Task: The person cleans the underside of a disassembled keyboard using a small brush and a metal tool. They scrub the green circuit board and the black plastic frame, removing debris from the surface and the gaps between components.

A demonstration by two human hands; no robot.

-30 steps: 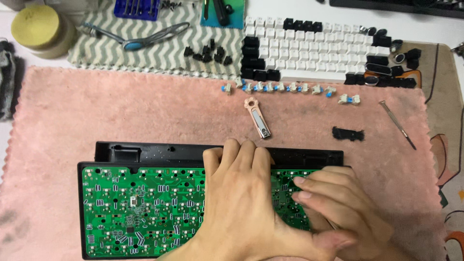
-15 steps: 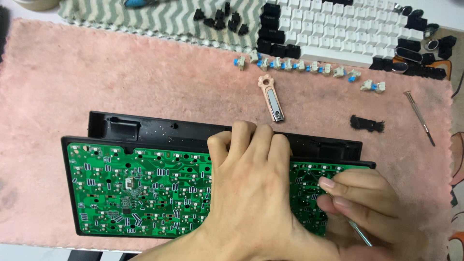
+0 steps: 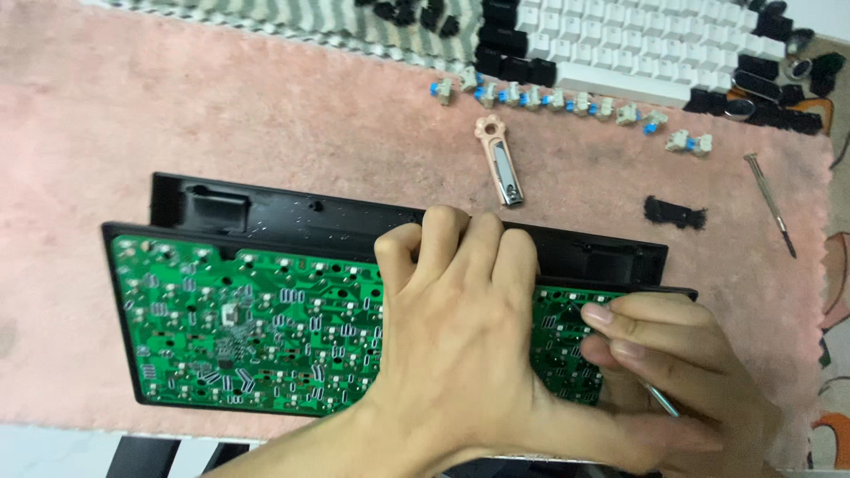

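A green circuit board (image 3: pixel 239 327) lies face up in a black keyboard case (image 3: pixel 266 212) on a pink mat. My left hand (image 3: pixel 460 327) lies flat across the board's middle, its fingertips curled over the case's far edge. My right hand (image 3: pixel 664 354) rests on the board's right end and pinches a thin metal tool (image 3: pixel 662 400), whose tip is hidden under the fingers.
On the pink mat (image 3: pixel 221 115) beyond the case lie a pink nail clipper (image 3: pixel 498 159), a row of blue-stemmed key switches (image 3: pixel 567 99), a small black part (image 3: pixel 675 212) and a thin screwdriver (image 3: pixel 770 202). Black and white keycaps (image 3: pixel 620 40) are laid out at the back.
The view has drifted so everything sits higher and more to the right. My right hand has shifted on the board's right end and the thin tool now shows in its fingers.
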